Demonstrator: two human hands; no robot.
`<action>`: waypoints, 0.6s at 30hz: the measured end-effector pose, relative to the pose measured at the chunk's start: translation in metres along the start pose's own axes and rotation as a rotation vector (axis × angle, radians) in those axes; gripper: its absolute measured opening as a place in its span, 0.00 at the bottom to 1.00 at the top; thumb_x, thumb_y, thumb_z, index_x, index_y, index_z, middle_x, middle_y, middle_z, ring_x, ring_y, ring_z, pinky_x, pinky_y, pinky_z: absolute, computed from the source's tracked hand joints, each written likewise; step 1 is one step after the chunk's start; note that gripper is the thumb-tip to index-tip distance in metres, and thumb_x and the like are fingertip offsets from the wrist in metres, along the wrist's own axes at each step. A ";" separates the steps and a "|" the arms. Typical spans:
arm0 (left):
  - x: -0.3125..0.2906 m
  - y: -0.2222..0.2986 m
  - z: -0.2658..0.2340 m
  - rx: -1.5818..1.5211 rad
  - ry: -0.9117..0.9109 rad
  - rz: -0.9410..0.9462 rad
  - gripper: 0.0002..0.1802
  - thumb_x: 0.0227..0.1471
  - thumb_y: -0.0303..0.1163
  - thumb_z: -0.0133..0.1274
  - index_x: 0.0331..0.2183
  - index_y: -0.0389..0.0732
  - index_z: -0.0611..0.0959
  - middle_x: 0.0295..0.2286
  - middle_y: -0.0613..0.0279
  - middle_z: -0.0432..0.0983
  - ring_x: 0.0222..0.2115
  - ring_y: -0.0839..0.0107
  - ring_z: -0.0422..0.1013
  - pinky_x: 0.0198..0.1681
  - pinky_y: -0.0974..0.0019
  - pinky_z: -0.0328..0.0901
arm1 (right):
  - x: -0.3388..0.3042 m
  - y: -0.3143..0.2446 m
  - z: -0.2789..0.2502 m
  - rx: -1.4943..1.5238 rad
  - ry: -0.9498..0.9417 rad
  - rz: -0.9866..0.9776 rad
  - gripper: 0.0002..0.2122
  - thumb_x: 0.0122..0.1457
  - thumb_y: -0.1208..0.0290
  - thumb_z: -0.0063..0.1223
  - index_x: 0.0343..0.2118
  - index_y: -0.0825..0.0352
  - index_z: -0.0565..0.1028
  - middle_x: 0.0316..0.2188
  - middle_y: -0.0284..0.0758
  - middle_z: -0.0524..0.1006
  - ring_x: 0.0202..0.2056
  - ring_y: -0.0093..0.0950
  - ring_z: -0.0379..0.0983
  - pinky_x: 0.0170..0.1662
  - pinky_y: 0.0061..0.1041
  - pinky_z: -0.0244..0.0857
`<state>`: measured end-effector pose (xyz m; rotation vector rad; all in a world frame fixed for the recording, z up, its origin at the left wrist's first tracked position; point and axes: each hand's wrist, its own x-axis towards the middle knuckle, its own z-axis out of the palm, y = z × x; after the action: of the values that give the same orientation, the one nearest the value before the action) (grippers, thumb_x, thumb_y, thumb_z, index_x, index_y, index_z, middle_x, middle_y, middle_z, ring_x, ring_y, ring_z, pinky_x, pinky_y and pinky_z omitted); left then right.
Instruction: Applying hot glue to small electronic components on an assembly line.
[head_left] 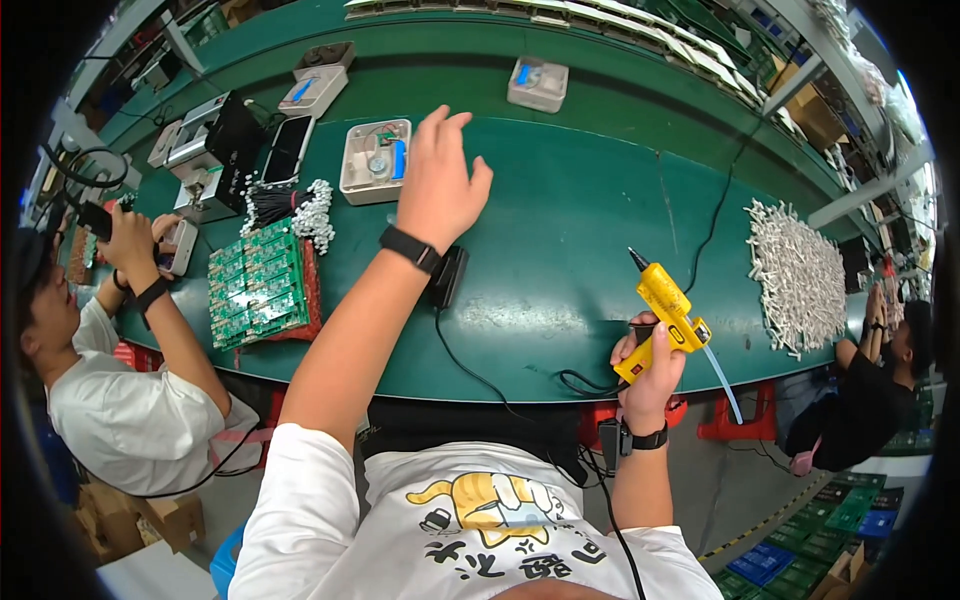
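My right hand [653,378] is wrapped round the handle of a yellow hot glue gun [664,296], whose dark nozzle points up and to the left. A pale blue glue stick [724,384] sticks out of its back end. My left hand [442,185] is stretched out over the table with the fingers apart and nothing in them. Just left of it lies an open white plastic housing [349,184], holding a blue piece [399,160], a round part and thin wires. Part of the housing's right side is close behind my hand.
Left on the green table [560,250] are stacked green circuit boards [258,285], black cables with white ends [312,215], a phone [289,150] and a black device [212,150]. Another housing [540,84] lies farther off. Small white parts [797,280] are heaped right. A co-worker [120,400] sits left, another [865,400] right.
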<state>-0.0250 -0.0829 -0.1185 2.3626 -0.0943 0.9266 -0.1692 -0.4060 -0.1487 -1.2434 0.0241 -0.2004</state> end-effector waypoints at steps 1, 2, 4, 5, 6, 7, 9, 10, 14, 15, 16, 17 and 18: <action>-0.006 0.000 -0.013 0.175 0.006 0.047 0.29 0.53 0.33 0.62 0.52 0.29 0.75 0.60 0.32 0.64 0.63 0.37 0.61 0.65 0.45 0.62 | 0.001 0.000 -0.001 -0.004 -0.003 0.001 0.14 0.74 0.62 0.48 0.48 0.71 0.73 0.42 0.39 0.76 0.25 0.23 0.70 0.26 0.27 0.69; -0.014 -0.005 -0.025 0.189 0.009 0.044 0.29 0.53 0.33 0.62 0.52 0.29 0.75 0.60 0.32 0.64 0.63 0.37 0.61 0.65 0.45 0.62 | 0.002 0.000 0.000 0.005 -0.013 0.006 0.14 0.74 0.62 0.48 0.48 0.71 0.73 0.42 0.39 0.76 0.25 0.23 0.70 0.26 0.27 0.69; -0.031 -0.014 -0.049 0.451 0.010 -0.076 0.31 0.50 0.36 0.66 0.50 0.28 0.76 0.61 0.32 0.64 0.63 0.37 0.60 0.66 0.42 0.59 | 0.003 -0.002 0.000 -0.004 -0.009 -0.001 0.14 0.74 0.62 0.48 0.48 0.71 0.72 0.41 0.39 0.76 0.25 0.23 0.70 0.26 0.27 0.69; -0.037 -0.014 -0.056 0.577 0.009 -0.138 0.32 0.48 0.38 0.68 0.49 0.28 0.76 0.61 0.32 0.64 0.64 0.37 0.60 0.66 0.40 0.58 | 0.004 -0.003 0.000 -0.014 -0.003 -0.006 0.14 0.74 0.62 0.48 0.48 0.71 0.72 0.41 0.39 0.76 0.25 0.23 0.70 0.26 0.27 0.69; -0.041 -0.012 -0.061 0.586 0.008 -0.142 0.32 0.48 0.38 0.68 0.49 0.28 0.76 0.61 0.32 0.64 0.64 0.37 0.60 0.66 0.40 0.58 | 0.005 -0.003 0.001 -0.009 -0.009 0.002 0.14 0.74 0.62 0.48 0.48 0.71 0.72 0.41 0.39 0.76 0.25 0.23 0.70 0.26 0.27 0.69; -0.045 -0.010 -0.066 0.618 -0.020 -0.151 0.34 0.47 0.40 0.69 0.49 0.28 0.76 0.62 0.32 0.64 0.64 0.37 0.60 0.66 0.40 0.57 | 0.005 -0.003 0.001 -0.010 -0.005 0.006 0.14 0.75 0.62 0.48 0.48 0.71 0.72 0.41 0.39 0.76 0.25 0.23 0.70 0.26 0.27 0.69; -0.046 -0.005 -0.074 0.675 -0.077 -0.163 0.37 0.44 0.43 0.72 0.48 0.27 0.77 0.63 0.32 0.63 0.65 0.37 0.59 0.67 0.39 0.55 | 0.005 -0.002 0.002 -0.015 0.008 0.013 0.14 0.75 0.62 0.48 0.48 0.71 0.72 0.41 0.39 0.76 0.26 0.23 0.70 0.26 0.27 0.69; -0.046 -0.004 -0.076 0.677 -0.078 -0.164 0.37 0.44 0.43 0.72 0.48 0.27 0.77 0.63 0.32 0.63 0.65 0.37 0.59 0.67 0.39 0.55 | 0.005 -0.002 0.002 -0.013 0.007 0.015 0.14 0.75 0.62 0.48 0.48 0.71 0.72 0.41 0.39 0.76 0.26 0.23 0.70 0.26 0.27 0.69; -0.044 -0.002 -0.077 0.692 -0.143 -0.114 0.37 0.42 0.44 0.73 0.49 0.31 0.78 0.63 0.31 0.63 0.65 0.38 0.58 0.68 0.40 0.53 | 0.003 -0.001 0.001 -0.014 0.011 0.013 0.14 0.74 0.62 0.48 0.48 0.71 0.73 0.41 0.38 0.76 0.26 0.23 0.70 0.26 0.27 0.69; -0.045 -0.001 -0.079 0.594 -0.180 -0.027 0.38 0.42 0.45 0.73 0.50 0.33 0.78 0.63 0.32 0.63 0.66 0.38 0.58 0.68 0.39 0.53 | 0.004 -0.001 0.001 -0.013 0.009 0.013 0.14 0.74 0.62 0.49 0.48 0.71 0.73 0.41 0.38 0.76 0.26 0.23 0.70 0.26 0.27 0.69; -0.045 -0.001 -0.080 0.494 -0.216 0.060 0.40 0.41 0.46 0.73 0.52 0.35 0.78 0.63 0.33 0.63 0.66 0.38 0.58 0.67 0.39 0.53 | 0.003 -0.001 0.001 -0.012 0.008 0.013 0.14 0.74 0.62 0.49 0.47 0.71 0.73 0.41 0.38 0.76 0.25 0.23 0.70 0.26 0.27 0.69; -0.045 0.000 -0.081 0.394 -0.252 0.145 0.41 0.41 0.46 0.74 0.53 0.37 0.78 0.63 0.33 0.64 0.66 0.38 0.58 0.67 0.38 0.53 | 0.003 -0.001 0.002 -0.011 0.006 0.013 0.14 0.74 0.62 0.49 0.47 0.71 0.73 0.41 0.38 0.76 0.25 0.23 0.70 0.26 0.27 0.69; -0.045 0.000 -0.080 0.393 -0.252 0.149 0.41 0.41 0.46 0.74 0.53 0.37 0.78 0.63 0.33 0.64 0.66 0.38 0.58 0.67 0.38 0.53 | 0.003 -0.001 0.002 -0.010 0.009 0.010 0.14 0.74 0.62 0.49 0.47 0.71 0.73 0.41 0.38 0.76 0.25 0.23 0.70 0.26 0.27 0.69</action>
<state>-0.1064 -0.0455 -0.1009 2.8652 -0.2067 0.7635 -0.1666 -0.4052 -0.1470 -1.2520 0.0396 -0.1976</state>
